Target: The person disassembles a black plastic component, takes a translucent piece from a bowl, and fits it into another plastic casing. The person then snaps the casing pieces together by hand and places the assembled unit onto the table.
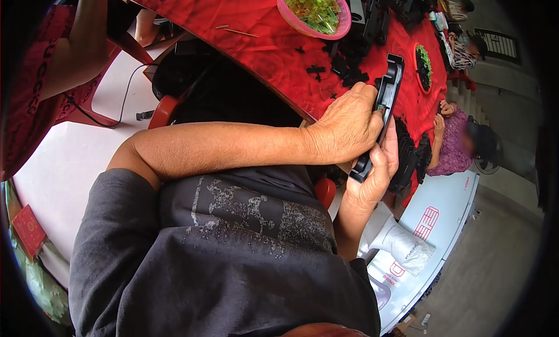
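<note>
Black part [389, 92], long and channelled, held in both hands at the edge of the red tabletop [262, 13], its hollow side turned largely toward the wearer. The right hand [381, 168] wraps the nearer end, thumb lying along the front and fingers passing behind — a grip that probably serves as a steady cradle. The left hand [346, 124] bunches over the middle from the other side, fingers bent and pressed to the channel; whether a small piece is also pinched there cannot be told, since the knuckles cover the contact. Such a slanting hold likely keeps the channel in plain sight.

Supplies lie ahead, presumably grouped by kind for easy reach. A pink basket [347, 23] keeps its yellow-green strips [311, 8] together; beside it rises a black pile [367, 19], with small black bits [315, 70] scattered at its foot. Farther right, a red dish [417, 78] bears green strips [425, 66] — near a co-worker in purple [453, 147], whose hands rest by the cloth.
</note>
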